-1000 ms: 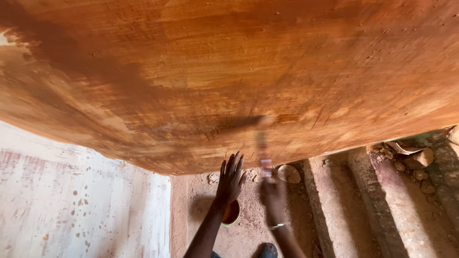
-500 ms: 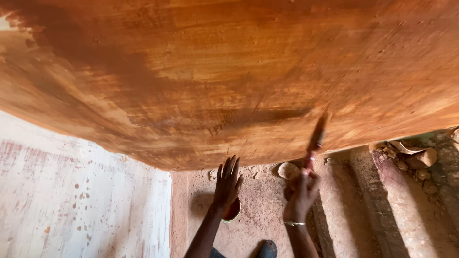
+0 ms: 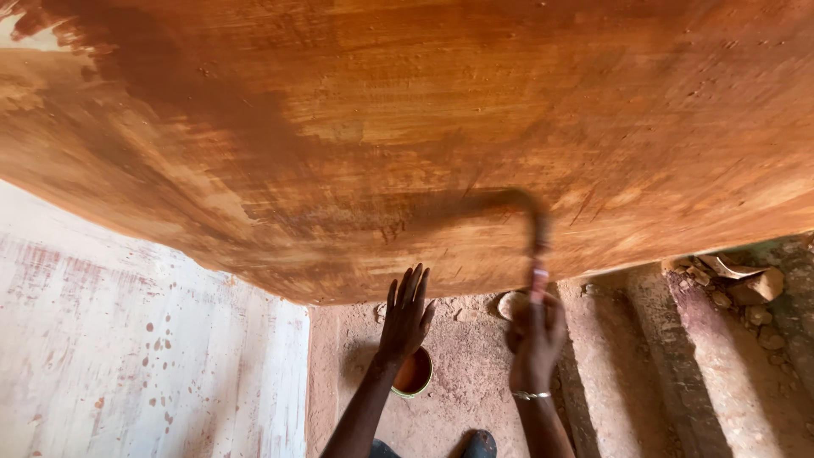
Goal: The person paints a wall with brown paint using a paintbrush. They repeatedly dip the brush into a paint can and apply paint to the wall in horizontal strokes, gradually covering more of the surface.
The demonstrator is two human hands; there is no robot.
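- Paintbrush (image 3: 538, 254): a slim brush with a pale pinkish handle and dark bristles, standing nearly upright, right of centre. Its tip touches the lower edge of the orange-brown surface (image 3: 441, 127), at the right end of a darker, wet-looking stroke that runs leftward.
- Orange-brown surface: broad and curved, filling the upper part of the view, streaked with uneven brush marks, darker to the left and paler toward the middle.
- Paint tin (image 3: 414, 373): small, round, open, holding orange-brown paint, on the dusty ground below.
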